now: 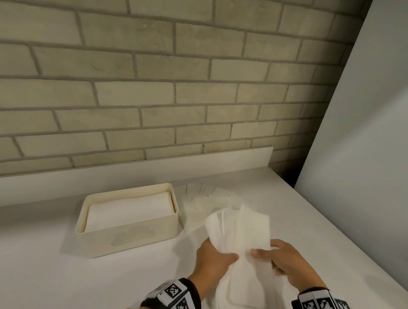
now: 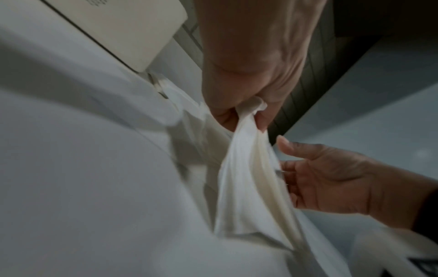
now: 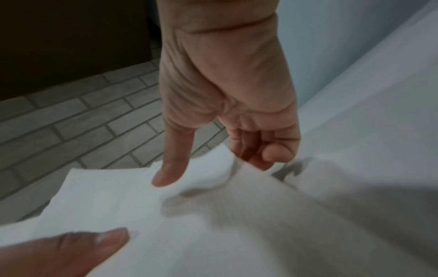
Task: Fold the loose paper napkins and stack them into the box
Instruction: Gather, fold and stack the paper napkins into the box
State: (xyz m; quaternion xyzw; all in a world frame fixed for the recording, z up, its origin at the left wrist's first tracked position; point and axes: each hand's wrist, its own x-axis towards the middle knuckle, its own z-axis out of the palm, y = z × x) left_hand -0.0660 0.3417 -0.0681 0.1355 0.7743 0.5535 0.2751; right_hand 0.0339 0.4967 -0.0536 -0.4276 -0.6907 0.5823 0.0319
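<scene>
I hold a loose white paper napkin (image 1: pixel 239 230) up over the counter with both hands. My left hand (image 1: pixel 226 255) pinches its lower left part between thumb and fingers; the left wrist view shows the napkin (image 2: pixel 244 178) bunched in that pinch. My right hand (image 1: pixel 264 250) grips the right edge, with the thumb (image 3: pixel 170 159) on the front of the napkin (image 3: pixel 166 215) and the fingers curled behind it. A cream box (image 1: pixel 126 239) stands to the left with folded napkins (image 1: pixel 130 209) stacked inside. More loose napkins (image 1: pixel 201 201) lie fanned out right of the box.
The white counter (image 1: pixel 53 264) meets a brick wall (image 1: pixel 154 82) at a low white ledge behind the box. A tall white panel (image 1: pixel 374 138) stands at the right. The counter's right edge runs diagonally close to my right wrist.
</scene>
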